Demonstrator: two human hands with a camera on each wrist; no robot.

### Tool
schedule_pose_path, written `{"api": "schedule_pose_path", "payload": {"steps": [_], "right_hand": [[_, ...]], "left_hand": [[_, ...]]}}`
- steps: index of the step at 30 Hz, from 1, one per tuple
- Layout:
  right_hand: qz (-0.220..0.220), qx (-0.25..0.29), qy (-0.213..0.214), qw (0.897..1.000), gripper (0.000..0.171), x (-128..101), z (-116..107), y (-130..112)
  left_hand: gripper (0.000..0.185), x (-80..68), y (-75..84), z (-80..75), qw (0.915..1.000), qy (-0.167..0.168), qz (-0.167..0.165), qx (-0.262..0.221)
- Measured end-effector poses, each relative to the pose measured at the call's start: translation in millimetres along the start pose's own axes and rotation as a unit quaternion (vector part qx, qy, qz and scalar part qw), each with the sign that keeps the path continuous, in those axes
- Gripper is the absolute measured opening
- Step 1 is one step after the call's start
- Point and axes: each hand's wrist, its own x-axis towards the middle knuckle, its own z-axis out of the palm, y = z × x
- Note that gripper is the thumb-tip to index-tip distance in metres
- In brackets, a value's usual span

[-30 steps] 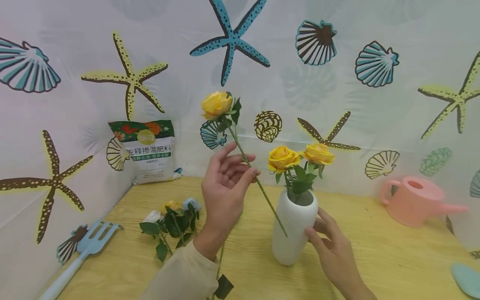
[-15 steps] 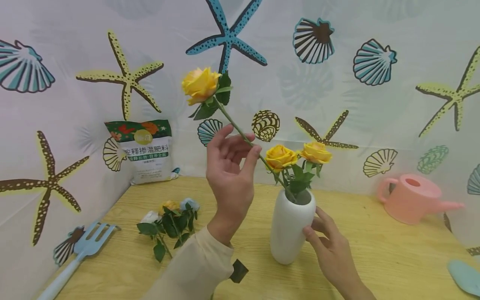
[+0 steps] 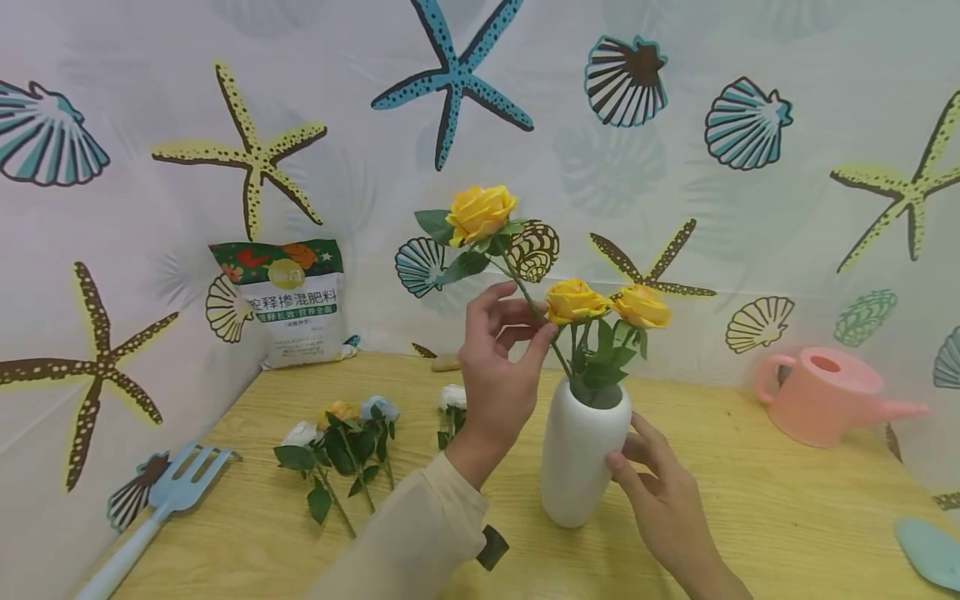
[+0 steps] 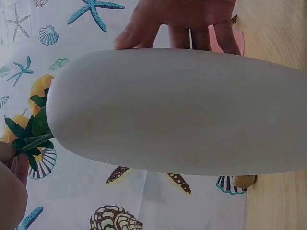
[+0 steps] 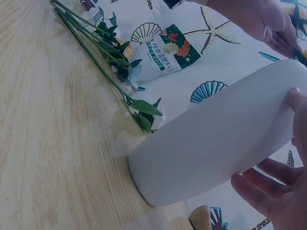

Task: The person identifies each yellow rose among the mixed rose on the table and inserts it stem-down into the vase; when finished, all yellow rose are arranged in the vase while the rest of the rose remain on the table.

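A white vase point(image 3: 576, 467) stands upright on the wooden table, with two yellow roses point(image 3: 576, 302) in it. My right hand point(image 3: 663, 492) grips its right side, thumb in front and fingers curling behind. Between thumb and fingers, my left hand point(image 3: 502, 375) pinches the green stem of another yellow rose point(image 3: 482, 215), held tilted with its bloom up and to the left. That stem's lower end runs into the vase mouth. In the left wrist view the vase fills the middle, and the left hand point(image 4: 14, 191) shows at the left edge beside the stems.
White, yellow and blue roses point(image 3: 341, 450) lie at left on the table, and a white rose point(image 3: 452, 398) behind the left forearm. A blue hand fork point(image 3: 180, 492), a fertilizer bag point(image 3: 288, 308), a pink watering can point(image 3: 821, 396) and a teal rounded tool point(image 3: 930, 550) stand or lie around.
My left hand has moved right with the rose, and its stem end has gone from in front of the vase into its mouth. The right hand stays on the vase.
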Motion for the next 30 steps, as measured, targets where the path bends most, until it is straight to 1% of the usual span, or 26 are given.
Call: {"api": "schedule_pose_path", "payload": {"steps": [4, 7, 11, 15, 18, 23, 28, 30], "right_hand": [[0.006, 0.002, -0.007, 1.0, 0.051, 0.8, -0.3, -1.0], [0.009, 0.001, -0.01, 1.0, 0.052, 1.3, -0.6, -1.2], [0.012, 0.001, -0.01, 1.0, 0.052, 1.2, -0.8, -1.3], [0.014, -0.001, -0.008, 1.0, 0.051, 1.0, -1.1, -1.3], [0.014, -0.001, -0.01, 1.0, 0.052, 1.0, -0.7, -1.7], [0.013, -0.005, -0.008, 1.0, 0.051, 0.8, -0.1, -1.5], [0.017, -0.005, -0.007, 1.0, 0.051, 0.4, 0.3, -1.9], [0.021, -0.006, -0.009, 1.0, 0.051, 0.7, -0.7, -2.0]], "left_hand": [[0.05, -5.6, -5.9, 2.0, 0.9993, -0.023, -0.026, 0.013], [0.049, -11.3, -9.1, 2.0, 0.9971, -0.055, -0.051, 0.016], [0.04, -17.2, -12.6, -0.3, 0.9916, -0.096, -0.082, 0.026], [0.032, -18.9, -15.2, -4.5, 0.9877, -0.119, -0.096, 0.034], [0.03, -17.2, -14.7, -8.8, 0.9872, -0.12, -0.103, 0.026], [0.028, -13.8, -12.3, -10.7, 0.9877, -0.106, -0.114, 0.008], [0.024, -18.7, -12.1, -9.3, 0.9852, -0.11, -0.132, 0.007], [0.022, -20.9, -13.0, -8.3, 0.9845, -0.114, -0.133, 0.006]]}}
